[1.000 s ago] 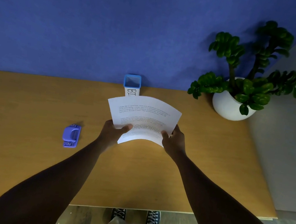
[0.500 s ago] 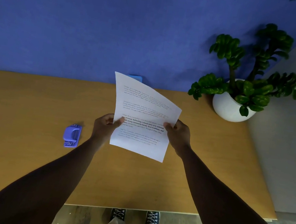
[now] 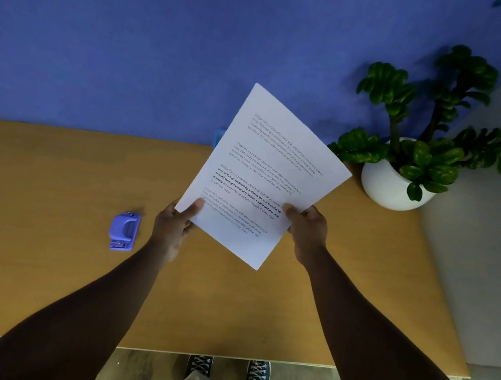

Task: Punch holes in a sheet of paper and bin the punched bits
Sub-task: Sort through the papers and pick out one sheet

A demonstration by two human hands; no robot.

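A white sheet of paper (image 3: 264,172) with printed text is held up above the wooden table (image 3: 47,192), tilted with its top leaning right. My left hand (image 3: 172,223) pinches its lower left edge and my right hand (image 3: 307,227) grips its right edge. A small purple hole punch (image 3: 123,230) lies on the table left of my left hand, apart from it. The small blue bin (image 3: 218,139) at the table's back edge is almost wholly hidden behind the sheet.
A green plant in a round white pot (image 3: 389,184) stands at the table's back right corner. A blue wall (image 3: 134,42) runs behind the table. The table's front edge lies just ahead of my shoes (image 3: 227,370).
The sheet has gone from curled low over the table to lifted and flat, then rotated clockwise and raised further. It now covers the blue bin. The hole punch has not moved.
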